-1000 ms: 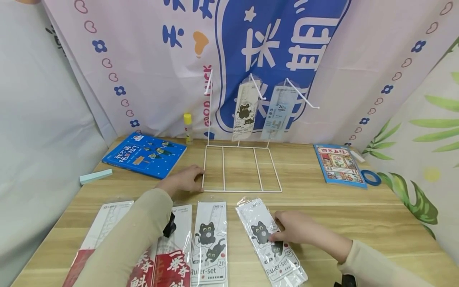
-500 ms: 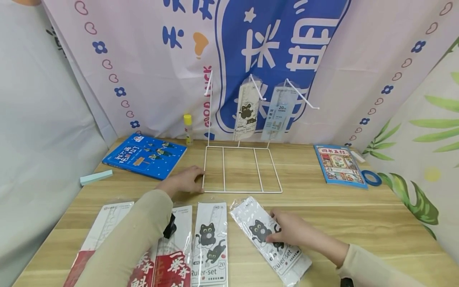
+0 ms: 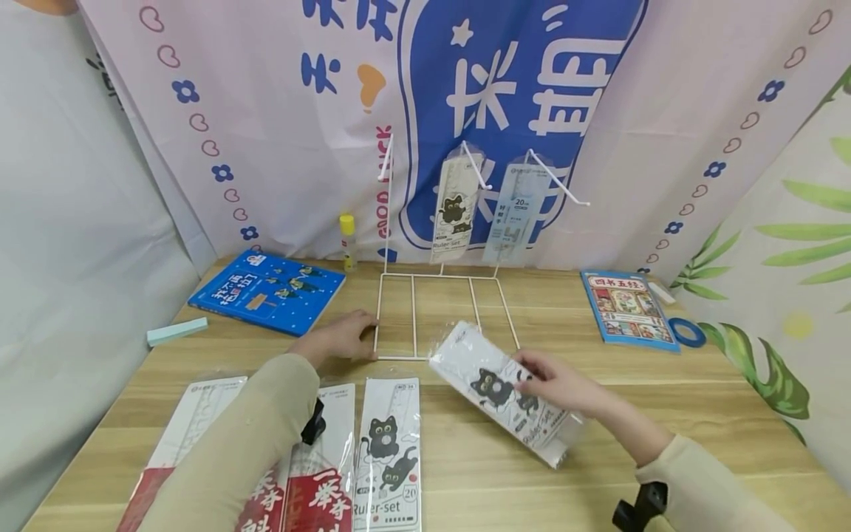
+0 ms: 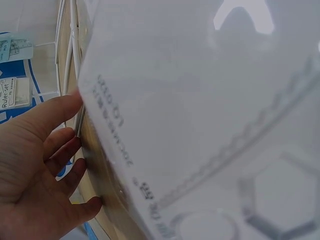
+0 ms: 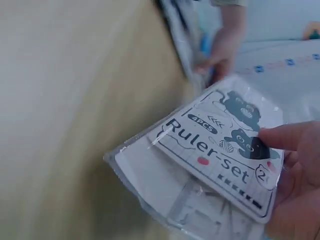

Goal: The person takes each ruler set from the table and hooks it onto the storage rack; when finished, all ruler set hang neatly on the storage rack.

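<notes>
My right hand [image 3: 555,380] pinches a ruler-set pack [image 3: 492,384] with black cats, thumb on its printed face. The pack tilts above the tabletop, its top end overlapping the front of the white wire rack [image 3: 415,318]; the right wrist view shows its clear bag and loose "Ruler-set" card [image 5: 215,155]. At the rack's left base wire, my left hand [image 3: 342,336] holds on with thumb and fingertips. Two hooks carry a hanging cat ruler pack [image 3: 455,210] and a blue ruler pack [image 3: 515,207]; the left hook [image 3: 385,159] bears nothing.
In front lie another cat ruler pack [image 3: 388,451] and two red-and-white ruler packs [image 3: 322,451], partly under my left sleeve. A blue book [image 3: 269,292], yellow-capped glue stick [image 3: 348,242], illustrated book [image 3: 628,310] and blue tape roll [image 3: 687,332] stand or lie around the rack.
My right hand has lifted the cat ruler pack off the tabletop and moved it toward the rack, turning it more slantwise. The left hand has stayed at the rack's left side.
</notes>
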### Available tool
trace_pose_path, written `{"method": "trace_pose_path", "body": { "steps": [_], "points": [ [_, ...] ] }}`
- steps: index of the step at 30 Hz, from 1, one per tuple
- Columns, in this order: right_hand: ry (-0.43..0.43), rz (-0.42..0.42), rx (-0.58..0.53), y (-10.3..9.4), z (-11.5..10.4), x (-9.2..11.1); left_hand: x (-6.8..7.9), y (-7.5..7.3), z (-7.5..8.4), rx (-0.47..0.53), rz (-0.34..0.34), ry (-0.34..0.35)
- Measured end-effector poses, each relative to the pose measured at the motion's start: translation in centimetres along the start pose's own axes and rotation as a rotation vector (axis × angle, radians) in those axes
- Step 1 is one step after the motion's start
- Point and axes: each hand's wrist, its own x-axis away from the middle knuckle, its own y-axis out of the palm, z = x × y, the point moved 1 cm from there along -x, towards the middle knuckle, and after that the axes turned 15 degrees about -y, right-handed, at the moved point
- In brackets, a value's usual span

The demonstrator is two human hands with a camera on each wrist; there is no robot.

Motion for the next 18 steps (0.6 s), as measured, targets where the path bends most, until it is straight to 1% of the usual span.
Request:
{"method": "trace_pose_path", "body": {
  "steps": [4,8,12,15,18],
  "points": [
    [-0.056,0.119,-0.019,-3.1,-2.1,-0.5,0.0,0.0,0.0,0.006,-0.004,-0.009],
    [-0.155,0.25,0.02,-6.0,-4.9,-0.7,-0.1,0.1,-0.1,0.005,-0.004,-0.006],
    [-0.252,0.35,0.058,-8.1,-7.2,-0.8,-0.2,0.2,-0.2,0.007,-0.002,-0.006],
    [-0.273,0.396,0.094,-9.0,-8.3,-0.8,-0.2,0.2,-0.1,0.009,0.0,-0.008],
    [-0.258,0.41,0.115,-9.5,-8.8,-1.0,-0.2,0.1,-0.1,0.011,0.001,-0.011]
  ]
}}
